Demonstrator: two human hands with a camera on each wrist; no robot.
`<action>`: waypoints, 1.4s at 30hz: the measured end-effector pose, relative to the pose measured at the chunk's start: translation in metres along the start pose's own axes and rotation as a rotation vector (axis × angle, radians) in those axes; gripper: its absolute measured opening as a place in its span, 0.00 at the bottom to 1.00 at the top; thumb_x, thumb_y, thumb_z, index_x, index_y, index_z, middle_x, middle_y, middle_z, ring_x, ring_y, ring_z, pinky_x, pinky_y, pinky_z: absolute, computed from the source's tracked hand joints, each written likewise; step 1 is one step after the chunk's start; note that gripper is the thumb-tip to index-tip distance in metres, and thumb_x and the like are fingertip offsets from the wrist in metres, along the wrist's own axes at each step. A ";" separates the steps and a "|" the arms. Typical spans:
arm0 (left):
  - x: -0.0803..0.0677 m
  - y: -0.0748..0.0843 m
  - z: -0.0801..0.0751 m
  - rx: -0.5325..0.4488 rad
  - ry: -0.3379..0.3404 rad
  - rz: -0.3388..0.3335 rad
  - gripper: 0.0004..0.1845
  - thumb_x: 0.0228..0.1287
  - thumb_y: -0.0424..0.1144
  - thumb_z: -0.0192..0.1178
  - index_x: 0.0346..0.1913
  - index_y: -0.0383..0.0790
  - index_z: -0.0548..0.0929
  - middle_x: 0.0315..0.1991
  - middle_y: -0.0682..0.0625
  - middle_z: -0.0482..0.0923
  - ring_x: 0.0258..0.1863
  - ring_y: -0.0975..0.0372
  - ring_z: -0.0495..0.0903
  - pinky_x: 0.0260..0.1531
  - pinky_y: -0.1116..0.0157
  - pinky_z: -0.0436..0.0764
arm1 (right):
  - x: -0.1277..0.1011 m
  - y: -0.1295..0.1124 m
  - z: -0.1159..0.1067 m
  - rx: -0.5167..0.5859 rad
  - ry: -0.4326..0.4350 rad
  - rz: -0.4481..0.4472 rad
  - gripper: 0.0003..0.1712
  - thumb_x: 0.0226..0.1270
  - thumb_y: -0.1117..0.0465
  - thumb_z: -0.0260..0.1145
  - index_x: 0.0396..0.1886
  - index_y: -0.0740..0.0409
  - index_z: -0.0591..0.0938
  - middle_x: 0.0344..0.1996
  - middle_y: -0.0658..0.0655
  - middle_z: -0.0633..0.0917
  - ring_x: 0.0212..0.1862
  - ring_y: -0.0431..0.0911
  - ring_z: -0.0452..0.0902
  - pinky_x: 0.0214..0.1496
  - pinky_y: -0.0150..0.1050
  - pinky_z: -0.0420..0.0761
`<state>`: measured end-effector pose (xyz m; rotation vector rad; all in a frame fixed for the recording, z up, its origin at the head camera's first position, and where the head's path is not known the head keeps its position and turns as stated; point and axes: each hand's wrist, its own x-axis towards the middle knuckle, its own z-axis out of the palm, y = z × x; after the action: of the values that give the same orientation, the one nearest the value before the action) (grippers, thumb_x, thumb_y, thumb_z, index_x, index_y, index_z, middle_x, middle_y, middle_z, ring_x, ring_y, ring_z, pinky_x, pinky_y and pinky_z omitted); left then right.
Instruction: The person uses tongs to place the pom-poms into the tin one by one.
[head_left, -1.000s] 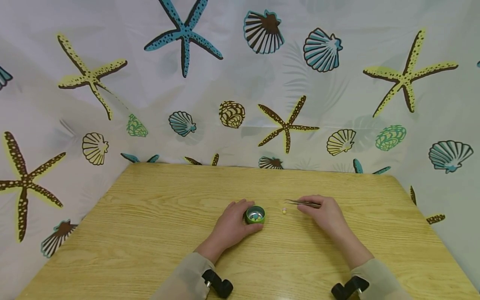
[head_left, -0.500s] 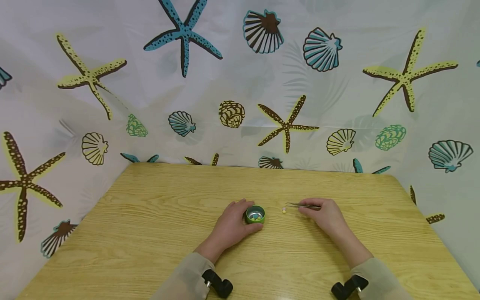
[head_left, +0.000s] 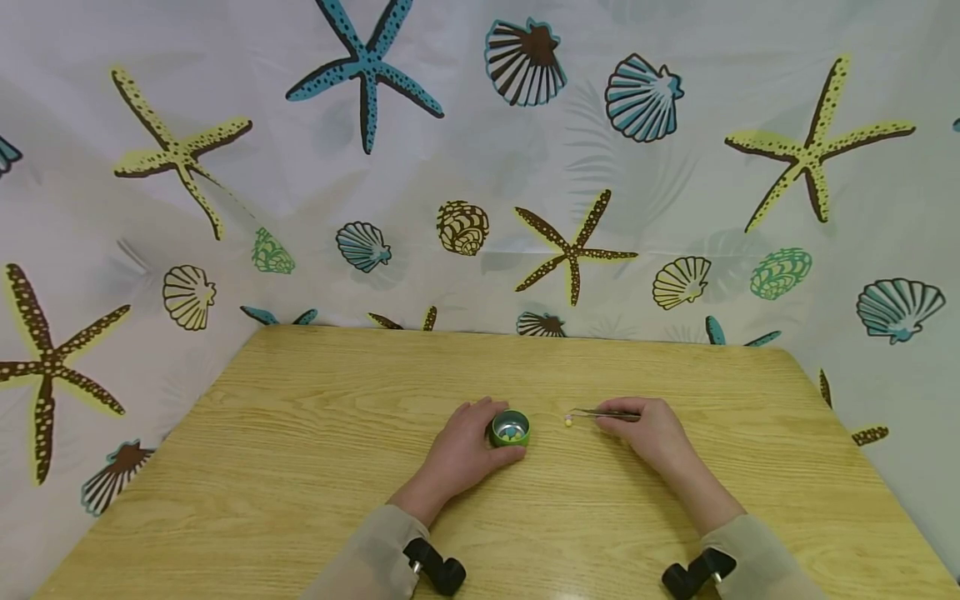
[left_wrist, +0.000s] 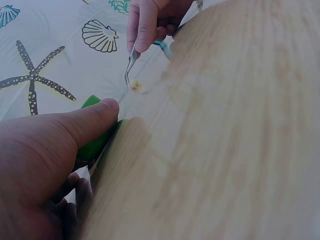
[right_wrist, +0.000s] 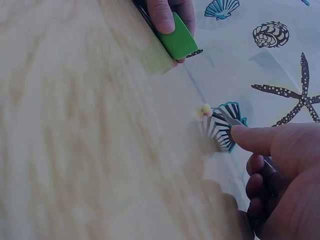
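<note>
My left hand (head_left: 480, 429) curls round a small green round tin (head_left: 510, 428) with several yellow and blue beads inside, holding it on the wooden table (head_left: 300, 450). In the left wrist view my thumb (left_wrist: 95, 117) lies against the tin's green wall (left_wrist: 97, 145). My right hand (head_left: 611, 419) pinches thin metal tweezers (head_left: 603, 412) that point left. Their tips sit right at a tiny yellow bead (head_left: 568, 422) lying on the table just right of the tin. The bead (right_wrist: 206, 108) and tweezers (right_wrist: 227, 119) also show in the right wrist view. Whether the tips grip the bead I cannot tell.
A curtain printed with starfish and shells (head_left: 480, 167) hangs round the back and sides of the table. Black wrist camera mounts (head_left: 438, 571) sit on both sleeves near the front edge.
The tweezers' tips have come down from a little above the table to the yellow bead. My left hand and the tin have stayed put.
</note>
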<state>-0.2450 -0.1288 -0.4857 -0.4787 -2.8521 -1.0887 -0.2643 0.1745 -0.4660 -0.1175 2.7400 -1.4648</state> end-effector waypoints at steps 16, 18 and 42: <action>-0.001 -0.002 0.001 -0.006 0.001 0.000 0.40 0.68 0.50 0.81 0.76 0.34 0.79 0.76 0.36 0.76 0.82 0.37 0.65 0.82 0.38 0.62 | 0.000 0.003 0.000 -0.027 0.005 0.009 0.12 0.76 0.57 0.78 0.53 0.56 0.95 0.56 0.58 0.92 0.64 0.58 0.84 0.67 0.58 0.82; -0.001 -0.002 0.002 -0.005 0.001 0.002 0.40 0.68 0.50 0.81 0.75 0.34 0.79 0.76 0.36 0.76 0.82 0.38 0.65 0.82 0.38 0.62 | -0.001 0.003 0.000 -0.029 0.003 0.013 0.12 0.76 0.57 0.78 0.53 0.55 0.95 0.56 0.58 0.92 0.65 0.58 0.83 0.67 0.58 0.82; 0.001 -0.002 0.001 -0.010 -0.005 -0.011 0.40 0.68 0.51 0.81 0.76 0.36 0.79 0.77 0.37 0.76 0.82 0.35 0.63 0.80 0.36 0.65 | -0.002 0.003 -0.002 -0.004 0.040 0.004 0.14 0.77 0.55 0.77 0.56 0.55 0.95 0.58 0.60 0.91 0.62 0.56 0.84 0.59 0.50 0.86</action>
<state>-0.2460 -0.1293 -0.4873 -0.4675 -2.8586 -1.1050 -0.2626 0.1777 -0.4672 -0.0831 2.7729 -1.4770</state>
